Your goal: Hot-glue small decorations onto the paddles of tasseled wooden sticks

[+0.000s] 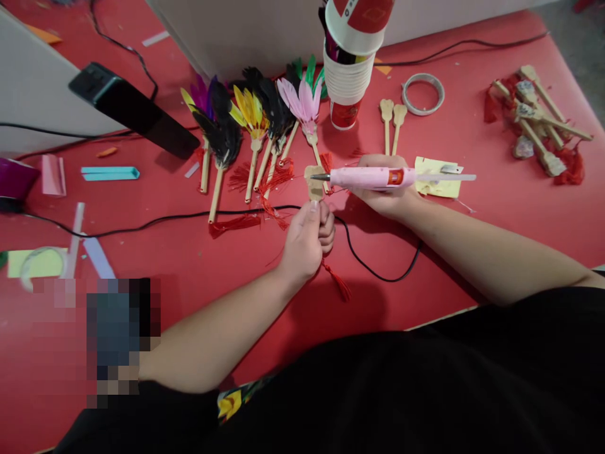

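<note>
My left hand (309,236) is closed around the handle of a small wooden fan handle, its flat rounded head (314,188) sticking up past my thumb. A red tassel (337,281) hangs out below the fist. In my right hand (385,198) is a pink hot glue gun (371,178), a glue stick (456,177) poking from its rear. The metal nozzle lies over the wooden head; whether it touches cannot be seen. Behind my hands lie several finished feather fans, among them a pink one (302,104) and a yellow one (249,113).
Stacked paper cups (347,82) stand at the back. Nearby are a tape roll (423,94), two bare wooden sticks (386,120) and a yellow paper (437,178). Tasselled sticks (543,126) pile up at right. A black power bank (137,110) stands left. A black cord (212,214) crosses the table.
</note>
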Demonstrator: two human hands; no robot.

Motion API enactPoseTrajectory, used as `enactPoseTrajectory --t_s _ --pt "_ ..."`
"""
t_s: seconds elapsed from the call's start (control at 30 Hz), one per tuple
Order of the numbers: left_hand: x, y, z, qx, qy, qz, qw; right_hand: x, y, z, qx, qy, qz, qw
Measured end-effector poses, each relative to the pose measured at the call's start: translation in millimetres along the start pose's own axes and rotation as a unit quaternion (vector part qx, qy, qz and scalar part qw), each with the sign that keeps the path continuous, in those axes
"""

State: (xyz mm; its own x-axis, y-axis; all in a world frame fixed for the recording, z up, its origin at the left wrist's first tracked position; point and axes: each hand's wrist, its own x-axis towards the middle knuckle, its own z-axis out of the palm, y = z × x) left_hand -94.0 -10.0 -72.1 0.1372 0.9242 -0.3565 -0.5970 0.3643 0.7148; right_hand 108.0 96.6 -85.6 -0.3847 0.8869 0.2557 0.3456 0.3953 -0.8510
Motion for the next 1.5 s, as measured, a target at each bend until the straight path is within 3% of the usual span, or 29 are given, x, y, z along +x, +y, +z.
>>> enactPoseTrajectory --t_s 0.13,0.3,0.53,0.77,1.03,1.23,1.5 --pt "0.6 -0.6 -1.9 0.027 -0.044 0.037 0.998 -1.8 6.0 3.0 -0.005 -0.01 -0.029 1.0" --pt "0.7 0.3 -1.2 0.045 -0.071 0.06 0.995 -0.9 -6.8 -1.9 -0.021 -0.037 0.015 0.999" --pt "0.7 -2.0 -0.8 0.044 -0.036 0.045 0.997 1.2 -11.4 -5.1 -0.019 -0.053 0.02 0.998" --pt "-0.5 -1.4 3.2 0.055 -0.047 0.073 0.995 1.8 -11.4 -4.6 -0.026 -0.049 0.032 0.998" --pt "-1.1 -2.8 1.3 0.056 -0.031 0.067 0.996 2.3 -1.1 -0.4 -0.09 -0.028 0.02 0.995" --pt "-1.2 -4.0 -0.2 0.055 -0.022 0.06 0.996 4.7 -5.1 -0.9 -0.154 -0.036 0.054 0.986" --pt "-3.9 -4.9 -0.9 0.061 -0.017 0.057 0.996 5.0 -16.7 -0.7 -0.108 -0.022 0.058 0.992"
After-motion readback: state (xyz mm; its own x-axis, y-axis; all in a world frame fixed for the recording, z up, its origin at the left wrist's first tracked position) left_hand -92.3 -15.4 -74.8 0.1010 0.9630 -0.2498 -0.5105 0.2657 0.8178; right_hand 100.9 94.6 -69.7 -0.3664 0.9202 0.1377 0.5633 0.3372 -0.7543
